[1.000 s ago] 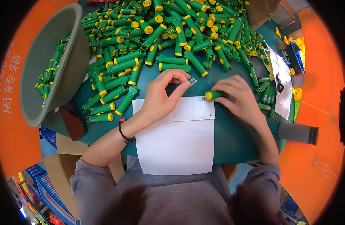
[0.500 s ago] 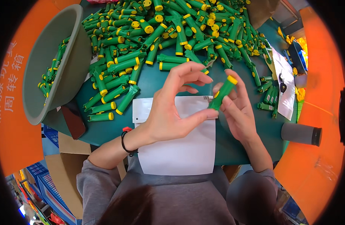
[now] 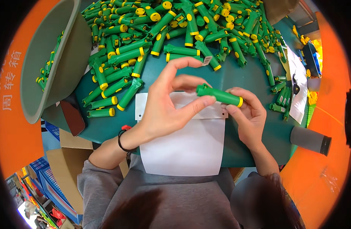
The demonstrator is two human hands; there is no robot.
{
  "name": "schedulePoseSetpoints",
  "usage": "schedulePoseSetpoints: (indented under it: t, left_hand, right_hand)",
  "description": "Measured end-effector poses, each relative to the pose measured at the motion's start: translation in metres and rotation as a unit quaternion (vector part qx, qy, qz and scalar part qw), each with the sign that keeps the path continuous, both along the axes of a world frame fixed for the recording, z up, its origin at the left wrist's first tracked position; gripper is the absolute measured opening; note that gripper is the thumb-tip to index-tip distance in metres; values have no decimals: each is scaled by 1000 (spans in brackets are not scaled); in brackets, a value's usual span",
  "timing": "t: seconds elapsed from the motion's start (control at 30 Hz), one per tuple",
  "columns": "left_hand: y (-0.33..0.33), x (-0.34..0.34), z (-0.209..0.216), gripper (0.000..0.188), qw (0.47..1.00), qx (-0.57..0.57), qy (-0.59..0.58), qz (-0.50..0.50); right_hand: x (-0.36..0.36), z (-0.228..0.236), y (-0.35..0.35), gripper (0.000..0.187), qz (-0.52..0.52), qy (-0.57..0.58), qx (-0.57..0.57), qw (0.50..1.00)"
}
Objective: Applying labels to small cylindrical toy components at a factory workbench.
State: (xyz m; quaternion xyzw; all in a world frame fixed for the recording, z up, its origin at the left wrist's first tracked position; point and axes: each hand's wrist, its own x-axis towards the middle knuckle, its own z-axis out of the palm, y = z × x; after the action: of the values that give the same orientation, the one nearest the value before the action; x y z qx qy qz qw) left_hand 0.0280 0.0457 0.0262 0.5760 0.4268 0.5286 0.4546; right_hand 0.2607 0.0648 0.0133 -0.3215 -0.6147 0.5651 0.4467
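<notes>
Above a white sheet [image 3: 183, 147], a green plastic tube [image 3: 221, 95] with a yellow end cap lies nearly level between my hands. My right hand [image 3: 250, 114] pinches its capped end between thumb and fingers. At the notched, open-looking end, my left hand [image 3: 166, 103] has its thumb against the tube, with other fingers partly hidden behind it. My left index finger is raised, and a small white printed sticker [image 3: 207, 60] clings to its tip. A clear-looking strip [image 3: 141, 110] runs along the sheet's top edge.
A large pile of similar tubes [image 3: 126, 57] covers the far table. A grey-green tub [image 3: 63, 76] with more tubes stands at left, near a dark phone [image 3: 73, 119]. At right are a grey cylinder [image 3: 309, 140], a few labelled tubes [image 3: 284, 97] and a white packet [image 3: 297, 89].
The tube has turned from steeply tilted to nearly level, its yellow cap swinging down to the right. My right hand has lowered slightly. The sticker on my left index fingertip now shows clearly.
</notes>
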Motion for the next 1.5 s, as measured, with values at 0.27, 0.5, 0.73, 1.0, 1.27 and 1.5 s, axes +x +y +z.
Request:
schedulePoseSetpoints:
  t: [0.27,0.5,0.73,1.0,1.27,1.5]
  left_hand:
    - [9,-9,13,9,997,30,35,-61]
    - [4,0,22,7,986,-12,108,-124]
    - [4,1,31,7,979,-36,150,-135]
    - [6,1,35,7,973,-20,185,-139]
    - [7,0,37,8,968,-11,203,-149]
    - [9,0,36,8,967,-24,206,-147]
  right_hand:
    - [0,-3,-3,39,2,-16,-78,997]
    - [-1,1,-9,40,24,5,-66,998]
    - [1,2,-12,43,32,-31,-44,998]
    - [3,1,-11,41,58,-25,-26,998]
    - [2,4,-13,41,60,-29,-33,997]
    - [2,5,-13,41,63,-30,-45,997]
